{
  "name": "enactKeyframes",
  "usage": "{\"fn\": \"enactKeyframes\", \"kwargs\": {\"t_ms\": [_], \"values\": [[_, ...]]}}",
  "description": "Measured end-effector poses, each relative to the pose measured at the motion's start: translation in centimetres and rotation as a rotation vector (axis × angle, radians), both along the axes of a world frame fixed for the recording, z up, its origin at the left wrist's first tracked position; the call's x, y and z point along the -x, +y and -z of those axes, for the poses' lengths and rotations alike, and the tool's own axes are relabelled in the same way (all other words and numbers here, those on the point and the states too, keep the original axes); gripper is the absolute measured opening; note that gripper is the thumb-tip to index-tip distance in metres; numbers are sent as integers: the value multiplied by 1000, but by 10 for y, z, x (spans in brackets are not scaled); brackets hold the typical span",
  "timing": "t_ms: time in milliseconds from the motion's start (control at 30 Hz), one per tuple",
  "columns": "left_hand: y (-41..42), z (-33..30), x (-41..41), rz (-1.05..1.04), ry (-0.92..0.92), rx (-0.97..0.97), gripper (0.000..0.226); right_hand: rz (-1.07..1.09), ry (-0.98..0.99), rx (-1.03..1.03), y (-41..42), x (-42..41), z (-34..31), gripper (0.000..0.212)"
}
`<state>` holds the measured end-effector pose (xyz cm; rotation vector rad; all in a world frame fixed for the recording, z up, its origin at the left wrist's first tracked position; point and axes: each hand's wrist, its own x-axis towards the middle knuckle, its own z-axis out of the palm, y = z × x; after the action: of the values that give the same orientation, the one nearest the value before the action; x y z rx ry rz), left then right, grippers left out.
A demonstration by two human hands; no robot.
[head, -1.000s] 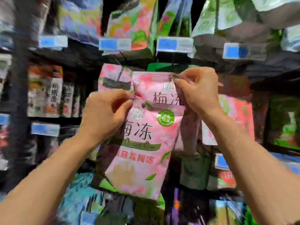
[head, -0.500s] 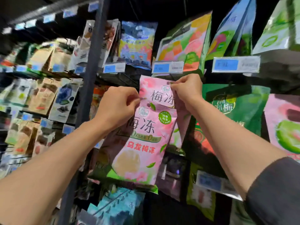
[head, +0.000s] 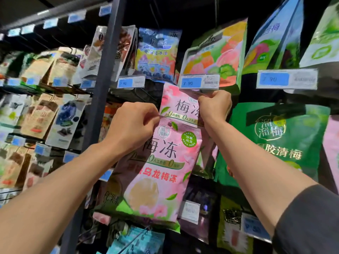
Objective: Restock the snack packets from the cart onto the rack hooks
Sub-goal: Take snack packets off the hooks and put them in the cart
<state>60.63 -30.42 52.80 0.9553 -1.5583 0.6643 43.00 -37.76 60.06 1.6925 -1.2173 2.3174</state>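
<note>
Pink packet (head: pixel 161 162) pinched at its top by left hand (head: pixel 134 125); right hand (head: pixel 214 105) grips the rear packet (head: pixel 178 105).

My left hand (head: pixel 134 125) pinches the front pink plastic snack packet's (head: pixel 156 173) top edge while my right hand (head: pixel 215 105) grips the rear pink packet (head: pixel 178 105) under the blue price tag (head: pixel 200 81).

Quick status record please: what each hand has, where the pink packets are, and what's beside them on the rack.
left hand: pinches the top left corner of the front pink packet
right hand: grips the top of the rear pink packet, just under a price tag
packet order: front one overlaps the rear one, lower down
hang hole: visible at the front packet's top, no hook through it
hook: hidden behind the right hand
right neighbour: green packet, hanging
rack post: dark upright, left of the hands
</note>
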Motion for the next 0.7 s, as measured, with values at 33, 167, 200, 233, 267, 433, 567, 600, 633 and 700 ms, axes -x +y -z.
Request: {"fn": "enactKeyframes", "kwargs": {"t_ms": [33, 167, 200, 233, 267, 433, 567, 600, 633, 700], "values": [[0, -1, -1, 1, -7, 5, 16, -2, -9, 0, 1, -1, -1, 20], [1, -4, 0, -1, -19, 19, 11, 16, -1, 6, 2, -4, -2, 22], [0, -4, 0, 3, -16, 14, 10, 18, 3, 15, 2, -4, -2, 24], [0, -4, 0, 4, -14, 11, 10, 22, 6, 21, 1, -4, -2, 24], [-1, -4, 0, 4, -14, 10, 10, 26, 5, 22, 1, -5, -1, 24], [-4, -4, 1, -1, -15, 1, 7, 21, -18, 38, 1, -5, -1, 23], [-7, -4, 1, -11, -19, 5, 7, 55, -8, 49, 1, -6, -1, 22], [-8, -4, 1, -18, -23, 9, 7, 64, -3, 51, 1, -7, -1, 22], [-9, -4, 1, -21, -31, 12, 8, 76, 4, 56, 1, -7, -1, 21], [-11, -5, 3, -14, -55, 15, 9, 105, 30, 66, 0, -8, 0, 20]]}}
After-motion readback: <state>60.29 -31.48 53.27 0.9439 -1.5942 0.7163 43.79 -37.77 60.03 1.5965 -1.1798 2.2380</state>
